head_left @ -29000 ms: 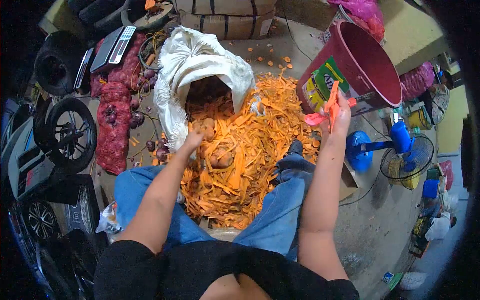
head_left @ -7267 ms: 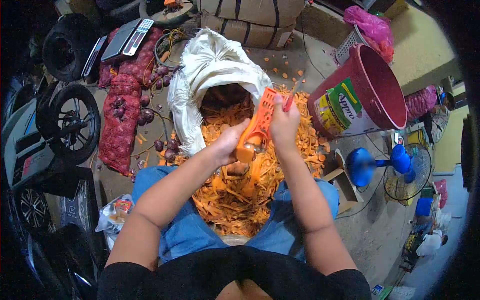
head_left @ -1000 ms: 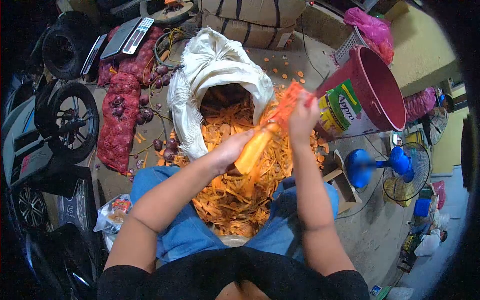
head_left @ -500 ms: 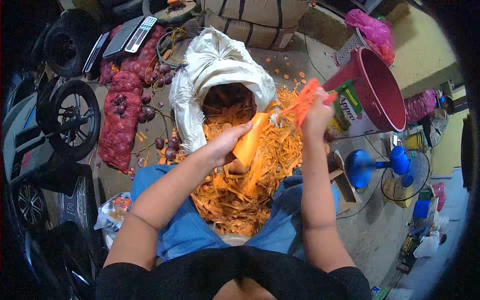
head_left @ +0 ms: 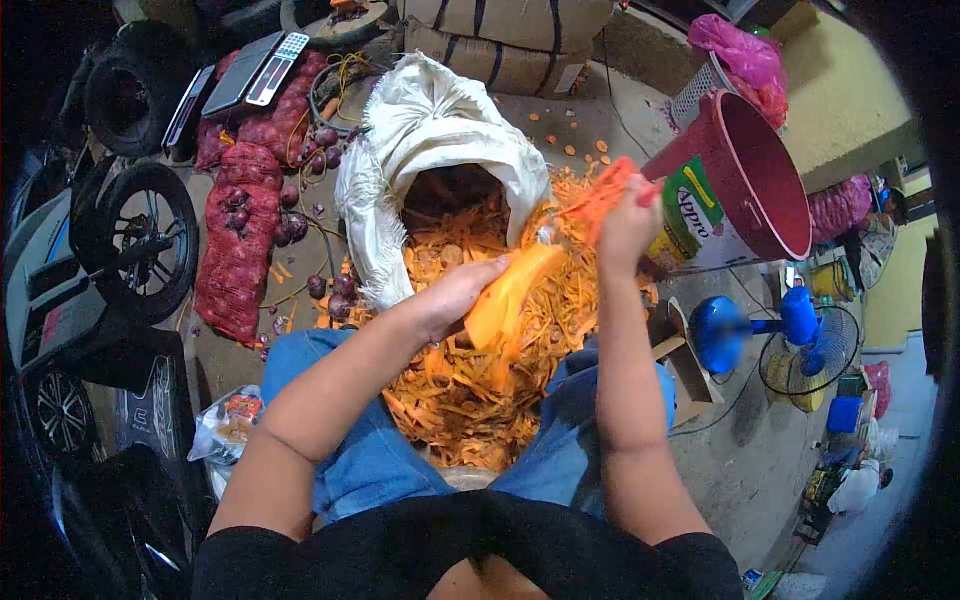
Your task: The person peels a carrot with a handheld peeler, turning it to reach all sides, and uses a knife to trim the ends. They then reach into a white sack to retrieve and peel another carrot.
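Note:
In the head view, my left hand is wrapped round the thick end of a large peeled carrot, which slants up to the right over a heap of orange peelings between my knees. My right hand grips a red-orange tool, apparently a peeler, smeared by motion. It is just beyond the carrot's upper end, with a small pale glint near the carrot tip. Behind the carrot lies a white woven sack, its mouth facing me, with more peelings and carrot pieces inside.
Red mesh bags of onions lie at left, with loose onions beside them and a scale on top. A red bucket leans at right. Near it are a blue fan and a cardboard box. A motorbike stands far left.
The carrot has tilted further to the right in my left hand. My right hand has shifted slightly left and down with the red-orange tool, nearer the carrot's tip.

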Available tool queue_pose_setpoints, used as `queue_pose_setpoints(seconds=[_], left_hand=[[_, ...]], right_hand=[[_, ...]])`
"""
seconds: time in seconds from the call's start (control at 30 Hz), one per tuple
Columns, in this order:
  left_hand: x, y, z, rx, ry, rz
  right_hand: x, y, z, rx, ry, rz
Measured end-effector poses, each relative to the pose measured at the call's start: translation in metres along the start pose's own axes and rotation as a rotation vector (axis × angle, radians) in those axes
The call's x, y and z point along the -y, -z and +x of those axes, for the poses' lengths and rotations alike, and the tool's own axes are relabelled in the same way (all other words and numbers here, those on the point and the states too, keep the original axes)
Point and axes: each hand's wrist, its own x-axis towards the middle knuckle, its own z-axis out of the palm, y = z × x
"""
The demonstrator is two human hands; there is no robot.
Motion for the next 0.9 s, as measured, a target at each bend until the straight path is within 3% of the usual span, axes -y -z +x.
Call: queue_pose_setpoints(seconds=[0.03,0.1,0.13,0.2,0.27,0.3,0.4,0.53,0.67,0.73,0.9], left_hand=[[0.002,0.002,0.000,0.022,-0.009,-0.009],[0.003,0.007,0.003,0.048,-0.022,-0.014],[0.004,0.009,0.005,0.061,-0.030,-0.075],[0.005,0.013,0.008,0.069,-0.039,-0.141],[0.003,0.015,0.015,-0.010,0.042,-0.189],[0.007,0.019,0.023,-0.016,0.008,-0.209],[0.003,0.011,0.019,-0.045,-0.093,-0.268],[0.008,0.007,0.022,0.000,-0.145,-0.231],[0.004,0.005,0.007,0.029,-0.020,0.122],[0.010,0.001,0.003,0.066,-0.112,0.125],[0.008,0.010,0.015,-0.023,-0.035,-0.156]], right_hand=[[-0.011,0.005,0.008,0.001,-0.002,0.000],[-0.015,0.011,0.020,-0.005,-0.474,0.157],[-0.009,0.010,0.017,-0.005,-0.471,0.157],[0.008,0.003,-0.002,0.129,-0.312,0.528],[0.030,0.001,-0.024,0.302,-0.254,0.340],[0.059,0.007,-0.037,0.382,-0.207,0.277],[0.060,0.003,-0.064,0.540,-0.131,0.201],[0.056,0.002,-0.061,0.477,-0.004,0.150],[0.001,-0.004,-0.007,0.080,-0.069,0.097],[-0.002,0.008,0.011,0.038,-0.312,0.085],[0.029,0.003,-0.013,0.169,-0.383,0.402]])
